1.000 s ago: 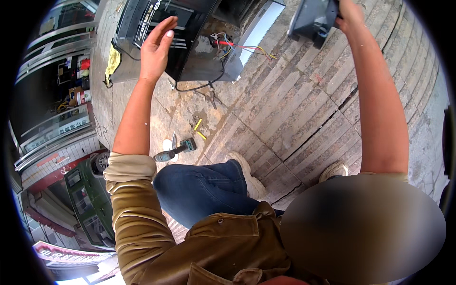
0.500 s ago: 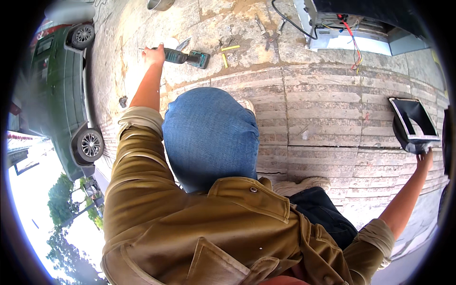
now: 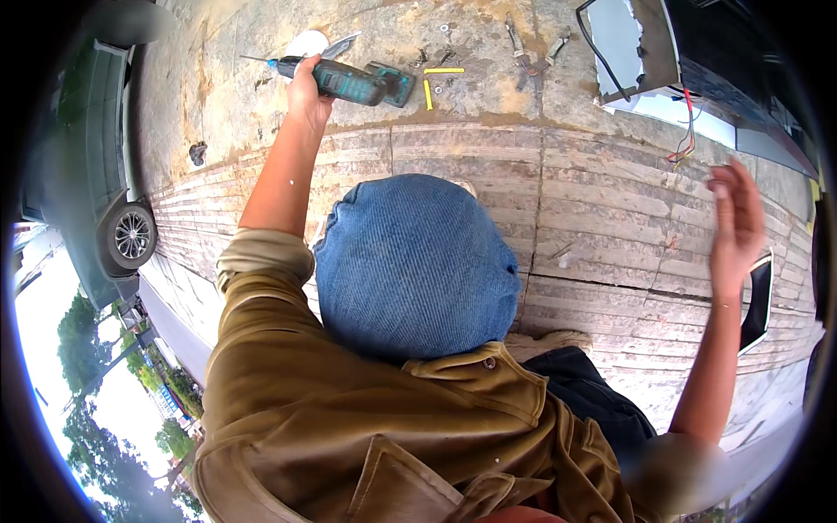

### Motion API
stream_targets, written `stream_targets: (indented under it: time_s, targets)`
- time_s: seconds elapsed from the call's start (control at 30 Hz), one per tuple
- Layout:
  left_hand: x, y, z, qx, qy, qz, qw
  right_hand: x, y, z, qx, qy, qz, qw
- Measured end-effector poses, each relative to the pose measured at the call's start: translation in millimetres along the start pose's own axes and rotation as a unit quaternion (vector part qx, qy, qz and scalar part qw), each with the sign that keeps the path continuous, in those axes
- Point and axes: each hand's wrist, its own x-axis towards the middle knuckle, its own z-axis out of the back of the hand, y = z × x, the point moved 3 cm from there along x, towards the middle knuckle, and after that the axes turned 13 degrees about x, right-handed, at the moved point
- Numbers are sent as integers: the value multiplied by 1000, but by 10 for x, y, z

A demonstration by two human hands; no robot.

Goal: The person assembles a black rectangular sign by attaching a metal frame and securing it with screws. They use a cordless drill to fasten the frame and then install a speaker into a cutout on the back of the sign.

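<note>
My left hand [image 3: 307, 94] is closed around the front of a teal and black cordless drill [image 3: 350, 84], held above the paving with its thin bit pointing left. Its battery end lies to the right of my fingers. On the right, my right hand [image 3: 738, 227] is raised with its fingers stretched out and nothing in them. Beyond and below that wrist stands a black funnel-like housing with a pale rectangular rim [image 3: 769, 301], partly hidden by my forearm.
Two yellow strips [image 3: 444, 71], plier-like tools [image 3: 530, 65] and a round white piece [image 3: 307, 44] lie on the paving ahead. A metal casing [image 3: 658, 52] with loose coloured wires [image 3: 690, 122] stands far right. A green car [image 3: 83, 157] is parked at left.
My right hand has let go of the black housing and moved up and left from it. The drill has come nearer in my left hand, and the whole view has shifted.
</note>
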Motion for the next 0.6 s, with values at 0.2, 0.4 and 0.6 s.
stream_targets:
  time_s: [0.2,0.4,0.6]
  targets:
    - [-1435,2,-973,71,238,84,965,4,-40,-1772,-127,244,85,958]
    - [-1745,528,-1616,107,536,194,815,-179,-333,-2023,-41,263,-90,960]
    - [-591,1083,-1300,636,409,-195,624,-900,-698,-1054,314,93,-425,844]
